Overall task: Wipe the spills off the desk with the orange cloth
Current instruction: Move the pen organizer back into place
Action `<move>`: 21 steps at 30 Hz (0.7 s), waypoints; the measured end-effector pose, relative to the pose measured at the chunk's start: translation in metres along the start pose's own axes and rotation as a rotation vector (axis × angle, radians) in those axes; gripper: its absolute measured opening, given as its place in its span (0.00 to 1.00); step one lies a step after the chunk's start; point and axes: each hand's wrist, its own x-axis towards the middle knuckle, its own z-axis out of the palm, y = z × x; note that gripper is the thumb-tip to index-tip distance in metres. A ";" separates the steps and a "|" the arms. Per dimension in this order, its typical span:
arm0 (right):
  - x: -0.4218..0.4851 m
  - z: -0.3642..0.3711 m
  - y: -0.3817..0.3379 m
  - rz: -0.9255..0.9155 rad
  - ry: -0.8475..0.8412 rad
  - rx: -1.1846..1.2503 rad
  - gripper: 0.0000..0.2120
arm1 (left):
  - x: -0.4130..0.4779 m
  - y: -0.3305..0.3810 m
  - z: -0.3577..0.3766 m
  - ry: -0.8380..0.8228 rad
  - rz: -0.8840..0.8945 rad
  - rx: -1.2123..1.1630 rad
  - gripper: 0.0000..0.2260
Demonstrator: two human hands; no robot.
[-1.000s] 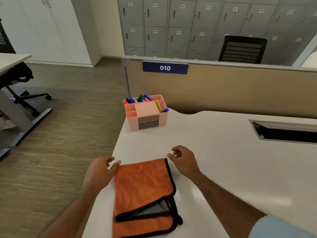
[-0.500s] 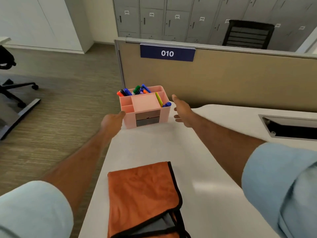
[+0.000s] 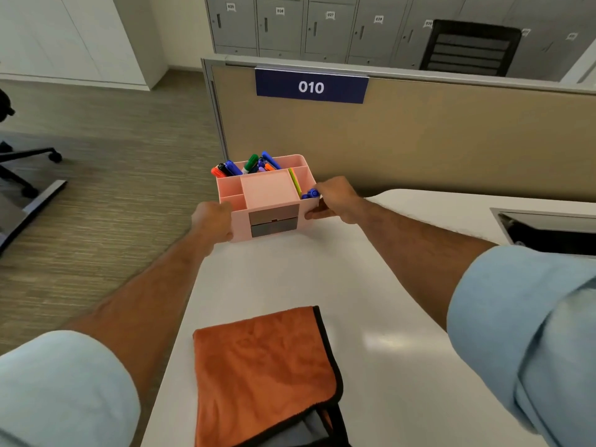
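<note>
The orange cloth (image 3: 263,369), folded and edged in black, lies near the front of the white desk (image 3: 380,285), with neither hand on it. At the desk's far left corner stands a pink organizer (image 3: 269,196) full of coloured markers. My left hand (image 3: 213,222) grips its left side. On its right side my right hand (image 3: 335,200) is clasped, thumb on the front face. I see no spill on the desk surface.
A tan partition (image 3: 419,137) with a blue "010" sign (image 3: 311,87) runs behind the desk. A dark cable slot (image 3: 548,230) is set into the desk at right. Grey lockers and a black chair (image 3: 471,48) stand beyond; another chair's base (image 3: 29,162) is on the floor at left.
Both hands left the cloth, reached forward across the desk and closed on the two sides of the pink organizer. The cloth stayed where it lay.
</note>
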 end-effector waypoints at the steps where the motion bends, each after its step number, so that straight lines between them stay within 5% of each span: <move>1: -0.001 -0.002 0.001 -0.005 0.003 -0.017 0.08 | -0.002 0.001 0.000 0.005 0.007 0.017 0.07; 21: -0.043 -0.200 0.072 0.085 0.255 0.038 0.05 | -0.083 0.047 0.176 -0.269 0.149 0.175 0.16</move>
